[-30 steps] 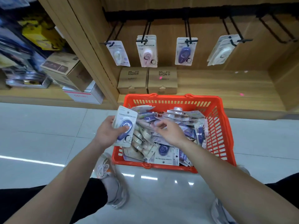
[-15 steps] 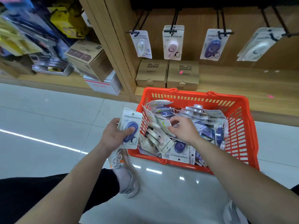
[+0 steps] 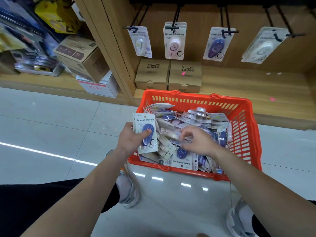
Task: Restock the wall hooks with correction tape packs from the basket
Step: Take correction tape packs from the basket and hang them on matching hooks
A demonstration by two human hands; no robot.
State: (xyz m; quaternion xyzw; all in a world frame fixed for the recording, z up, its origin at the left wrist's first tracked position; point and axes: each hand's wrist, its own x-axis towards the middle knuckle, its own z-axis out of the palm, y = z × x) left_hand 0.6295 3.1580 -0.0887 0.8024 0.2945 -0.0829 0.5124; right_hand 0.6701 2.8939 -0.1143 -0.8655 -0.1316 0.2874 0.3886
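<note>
**Left hand holds a purple pack while the right reaches into the basket**

The left hand (image 3: pixel 131 141), in the middle of the frame, grips a purple correction tape pack (image 3: pixel 146 132) upright. The thumb lies across the blister front and the fingers are hidden behind the card. The pack sits at the basket's left edge, and a second card edge shows just behind it.

The right hand (image 3: pixel 199 142) is over the centre of the orange basket (image 3: pixel 243 134), with its curled fingers down among the loose packs (image 3: pixel 193 118). The fingertips are blurred, so I cannot tell whether they pinch a pack or only touch the pile. The basket stands on the pale tiled floor (image 3: pixel 59 127) against the foot of the wooden shelf (image 3: pixel 256 86), heaped with packs lying at all angles.

Across the top of the frame, four black wall hooks (image 3: pixel 176 14) each carry stock:
- a white pack (image 3: pixel 141 42) at the left;
- several pink packs (image 3: pixel 174 41) next to it;
- a purple one (image 3: pixel 216 44);
- tilted white packs (image 3: pixel 263 46) at the right.

Two brown boxes (image 3: pixel 168 75) stand side by side on the shelf below the pink packs, just behind the basket. A grey shoe (image 3: pixel 127 190) rests on the floor at the lower centre, near the basket's front left corner.
</note>
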